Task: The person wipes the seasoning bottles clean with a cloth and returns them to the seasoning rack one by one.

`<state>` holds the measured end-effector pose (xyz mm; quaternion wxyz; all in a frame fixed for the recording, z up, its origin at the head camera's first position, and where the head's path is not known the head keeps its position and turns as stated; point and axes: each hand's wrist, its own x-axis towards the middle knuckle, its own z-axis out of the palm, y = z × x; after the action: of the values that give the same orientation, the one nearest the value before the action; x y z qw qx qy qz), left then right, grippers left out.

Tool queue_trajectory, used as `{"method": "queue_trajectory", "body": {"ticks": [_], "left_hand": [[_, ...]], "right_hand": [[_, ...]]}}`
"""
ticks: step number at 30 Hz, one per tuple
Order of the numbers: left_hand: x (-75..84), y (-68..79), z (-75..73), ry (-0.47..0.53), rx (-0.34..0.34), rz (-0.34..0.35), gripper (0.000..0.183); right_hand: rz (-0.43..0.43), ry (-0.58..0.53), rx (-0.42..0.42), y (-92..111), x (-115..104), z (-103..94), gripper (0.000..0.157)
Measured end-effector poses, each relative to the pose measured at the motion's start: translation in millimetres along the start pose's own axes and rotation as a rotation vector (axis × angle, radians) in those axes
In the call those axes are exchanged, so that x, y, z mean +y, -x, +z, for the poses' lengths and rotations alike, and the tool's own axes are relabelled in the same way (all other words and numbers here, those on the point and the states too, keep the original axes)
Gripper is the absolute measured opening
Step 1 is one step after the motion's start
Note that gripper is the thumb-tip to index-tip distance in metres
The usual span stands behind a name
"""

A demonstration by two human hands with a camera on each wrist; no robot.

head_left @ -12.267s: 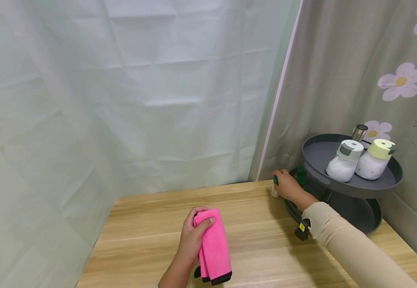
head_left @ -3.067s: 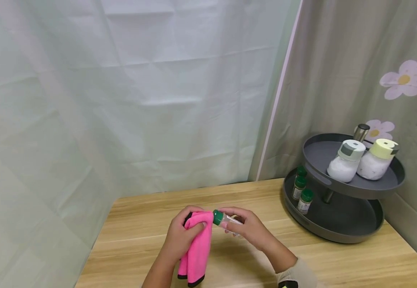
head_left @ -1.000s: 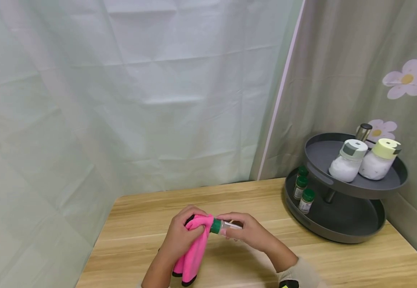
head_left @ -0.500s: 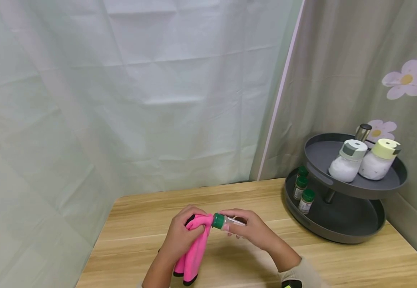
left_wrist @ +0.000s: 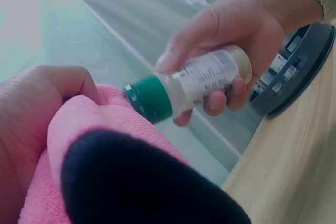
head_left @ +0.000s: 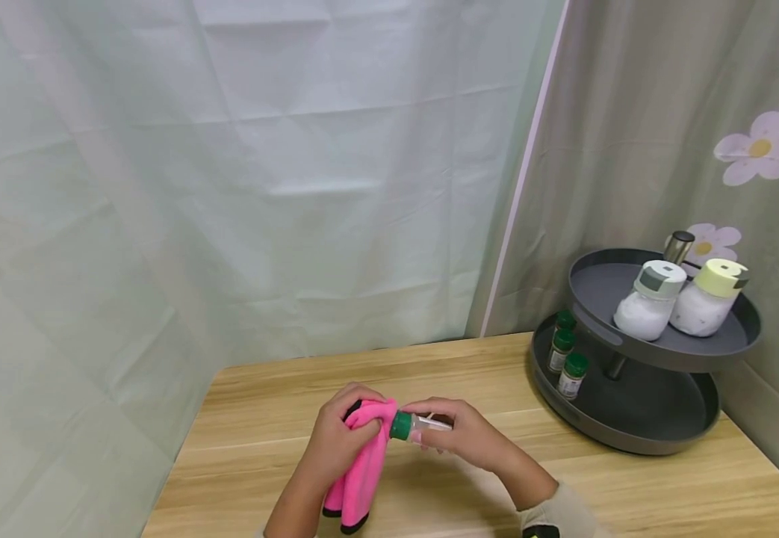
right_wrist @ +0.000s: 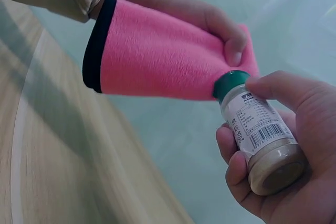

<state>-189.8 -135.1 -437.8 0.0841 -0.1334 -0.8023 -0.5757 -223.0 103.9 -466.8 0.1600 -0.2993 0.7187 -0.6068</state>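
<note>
My left hand grips a folded pink cloth with black edging, thumb across its front and the lower folds hanging down. In my right hand is a small spice jar with a green cap, a white barcode label and pale brown powder inside. The jar lies tilted, its cap pointing left against the upper part of the cloth. Fingers and thumb wrap round the jar's body. Both hands are above the wooden table.
At the right stands a two-tier dark grey turntable rack. Its lower tier bears several green-capped jars; on top are two white-filled jars, one grey-lidded, one yellow-lidded. Curtains close off the back.
Earliest, my right hand was at the rack with a green-capped jar; now it holds one at the cloth. Lately the jar shifts slightly right, then back left against the cloth.
</note>
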Motion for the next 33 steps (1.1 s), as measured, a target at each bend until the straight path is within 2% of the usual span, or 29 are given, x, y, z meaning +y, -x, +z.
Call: {"method": "queue_trajectory", "body": {"ticks": [7,15,27,33], "left_hand": [[0.2,-0.7,0.0,-0.002,0.02,-0.011,0.035],[2.4,0.0,-0.1,-0.019,0.0,-0.001,0.035],[3.6,0.7,-1.3,0.019,0.015,-0.005,0.036],[2.1,0.2,-0.5,0.022,0.018,-0.009,0.034]], "right_hand": [[0.005,-0.018,0.017,3.3,-9.1,-1.8,0.032],[0.038,-0.044,0.08,0.7,-4.9,-3.6,0.036],[0.035,-0.034,-0.021,0.1,-3.6,0.2,0.032],[0.035,-0.043,-0.016,3.0,-9.2,-2.1,0.033]]}}
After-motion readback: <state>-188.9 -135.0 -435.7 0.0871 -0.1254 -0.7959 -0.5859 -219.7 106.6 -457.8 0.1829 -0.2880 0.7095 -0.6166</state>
